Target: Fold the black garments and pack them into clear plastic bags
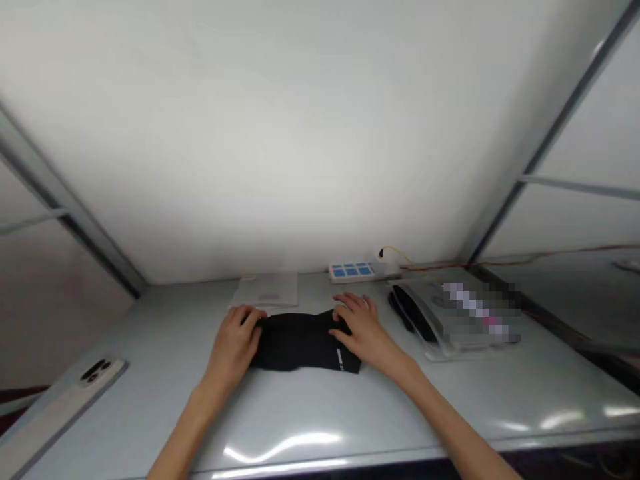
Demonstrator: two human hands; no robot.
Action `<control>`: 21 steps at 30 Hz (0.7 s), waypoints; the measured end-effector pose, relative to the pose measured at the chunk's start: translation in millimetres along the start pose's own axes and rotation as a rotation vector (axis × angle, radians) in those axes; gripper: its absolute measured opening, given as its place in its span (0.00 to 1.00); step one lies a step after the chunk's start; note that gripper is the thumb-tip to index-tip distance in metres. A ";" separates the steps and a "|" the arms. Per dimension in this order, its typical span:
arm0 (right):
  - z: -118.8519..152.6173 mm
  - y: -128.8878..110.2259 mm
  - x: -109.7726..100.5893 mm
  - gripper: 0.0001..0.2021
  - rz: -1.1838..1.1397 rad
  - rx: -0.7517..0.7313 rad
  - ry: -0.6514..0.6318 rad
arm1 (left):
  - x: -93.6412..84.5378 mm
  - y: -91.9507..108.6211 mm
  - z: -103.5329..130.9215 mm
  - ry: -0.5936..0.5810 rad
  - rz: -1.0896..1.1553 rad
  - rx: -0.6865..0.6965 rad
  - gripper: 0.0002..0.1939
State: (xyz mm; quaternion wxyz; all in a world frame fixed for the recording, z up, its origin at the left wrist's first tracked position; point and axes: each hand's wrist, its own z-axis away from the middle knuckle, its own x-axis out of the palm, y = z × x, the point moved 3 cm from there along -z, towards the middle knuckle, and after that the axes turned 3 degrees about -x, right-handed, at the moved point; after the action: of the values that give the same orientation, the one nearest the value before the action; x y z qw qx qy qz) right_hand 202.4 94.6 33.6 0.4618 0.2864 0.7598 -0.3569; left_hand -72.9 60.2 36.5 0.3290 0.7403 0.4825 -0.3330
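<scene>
A flat black cloth item [300, 343] with small white lettering near its right end lies on the grey table. My left hand [239, 339] rests at its left end, fingers bent over the edge and close together, with the fingertips partly against the black fabric. At the right end my right hand [361, 328] touches the fabric, its thumb and fingers spread apart. Whether the left fingers pinch the cloth is hard to make out.
Behind the cloth lies a clear plastic bag [267, 291]. A power strip [351, 271] sits by the white wall. Another plastic bag [435, 350] with black items is at the right; a white phone [65, 413] is front left.
</scene>
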 end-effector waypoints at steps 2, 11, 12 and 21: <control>18.8 -10.2 -22.8 0.04 -0.006 -0.025 0.068 | -22.5 11.0 9.6 0.019 0.028 0.072 0.13; 108.1 -58.8 -64.3 0.17 -0.201 -0.123 -0.126 | -84.1 58.8 95.5 -0.324 0.103 0.175 0.26; 102.6 -58.9 -55.2 0.18 -0.184 -0.097 -0.112 | -72.4 62.3 96.6 -0.295 0.061 0.115 0.28; 55.3 -40.5 43.8 0.30 0.024 -0.073 -0.149 | 36.6 41.7 81.8 -0.235 -0.243 -0.014 0.33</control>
State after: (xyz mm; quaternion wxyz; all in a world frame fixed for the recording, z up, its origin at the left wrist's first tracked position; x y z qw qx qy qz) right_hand 181.0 31.0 -12.5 0.5316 0.2511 0.7323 -0.3437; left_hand -37.0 -1.0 -32.2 0.3457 0.6302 0.5289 -0.4511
